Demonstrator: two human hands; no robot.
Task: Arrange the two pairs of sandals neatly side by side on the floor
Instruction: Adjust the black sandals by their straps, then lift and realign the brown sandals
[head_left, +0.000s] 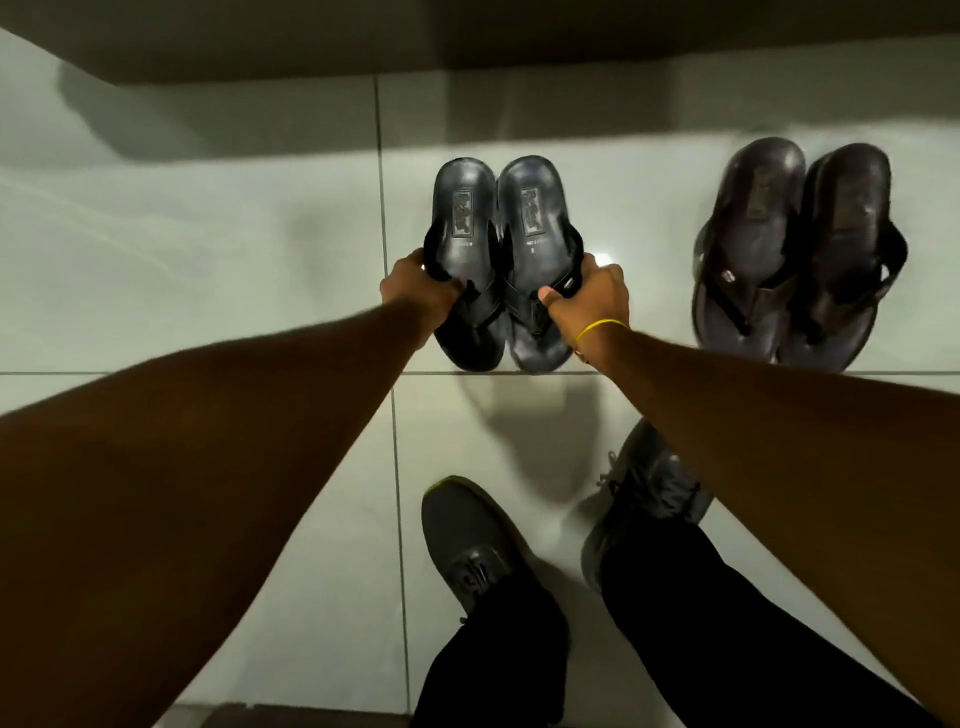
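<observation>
A dark grey-black pair of sandals stands on the pale tiled floor (208, 270) in the middle, heels away from me. My left hand (415, 288) grips the strap of the left sandal (464, 223). My right hand (589, 299), a yellow band on its wrist, grips the strap of the right sandal (531, 218). These two sandals touch side by side, toes near a tile joint. A dark brown pair of sandals (795, 249) lies to the right, also side by side and a little apart from the first pair.
My own feet in grey sneakers, the left (472, 545) and the right (644, 493), stand just behind the sandals. A dark wall base or step (467, 36) runs along the far edge of the floor.
</observation>
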